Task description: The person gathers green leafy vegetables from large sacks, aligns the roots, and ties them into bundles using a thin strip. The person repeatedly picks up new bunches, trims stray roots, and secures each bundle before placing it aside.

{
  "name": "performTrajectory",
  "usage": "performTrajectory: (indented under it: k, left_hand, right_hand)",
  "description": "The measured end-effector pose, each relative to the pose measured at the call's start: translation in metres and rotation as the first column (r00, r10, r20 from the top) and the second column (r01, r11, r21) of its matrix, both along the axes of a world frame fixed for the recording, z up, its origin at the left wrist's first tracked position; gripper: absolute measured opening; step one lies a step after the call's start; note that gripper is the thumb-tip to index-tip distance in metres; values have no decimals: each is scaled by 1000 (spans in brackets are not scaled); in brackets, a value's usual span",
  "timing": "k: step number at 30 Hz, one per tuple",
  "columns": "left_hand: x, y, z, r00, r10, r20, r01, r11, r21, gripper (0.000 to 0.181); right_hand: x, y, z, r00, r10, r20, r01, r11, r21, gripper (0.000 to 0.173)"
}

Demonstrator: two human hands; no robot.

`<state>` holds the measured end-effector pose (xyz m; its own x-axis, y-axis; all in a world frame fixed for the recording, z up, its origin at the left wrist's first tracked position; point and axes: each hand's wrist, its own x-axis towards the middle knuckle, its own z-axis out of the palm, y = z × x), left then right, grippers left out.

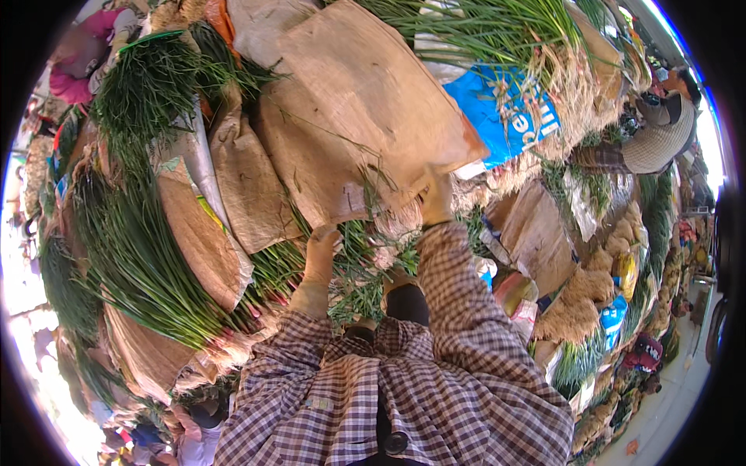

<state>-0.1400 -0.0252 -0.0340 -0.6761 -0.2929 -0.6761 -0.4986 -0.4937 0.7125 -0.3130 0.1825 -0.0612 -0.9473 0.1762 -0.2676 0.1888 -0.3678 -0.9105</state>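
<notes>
A large tan woven sack (361,99) lies spread in front of me over the piled greens. My left hand (320,253), in a pale glove, is closed at the sack's near edge. Farther right, my right hand (437,198), also gloved, grips the same sack by its near right edge, its fingertips partly hidden. Between my hands, spring onions with pinkish-white roots (384,256) show below the sack. Loose green leaves (358,300) lie around my feet.
Long-leaved spring onions (151,256) are heaped at the left beside a folded sack (198,233). A blue plastic bag (501,110) and more rooted bunches (565,81) lie at upper right. A person (658,128) bends over at the right; another (87,52) is at upper left.
</notes>
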Motion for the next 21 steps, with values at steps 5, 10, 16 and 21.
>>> performTrajectory:
  k: [5, 10, 16, 21]
  left_hand:
    - [2, -4, -1, 909, 385, -157, -290, 858, 424, 51]
    - [29, -44, -49, 654, 687, 317, -341, -106, 934, 50]
    - [73, -48, -7, 928, 7, -373, 71, 978, 195, 39]
    - [112, -24, 51, 834, 136, -534, 186, 842, 506, 46]
  right_hand:
    - [17, -24, 127, 829, 512, 227, -557, 717, 418, 18]
    - [116, -106, 96, 657, 668, -349, -512, 736, 443, 21]
    - [207, -96, 108, 625, 777, 74, -550, 371, 748, 50]
    - [260, -90, 90, 688, 656, -310, -141, 540, 830, 29]
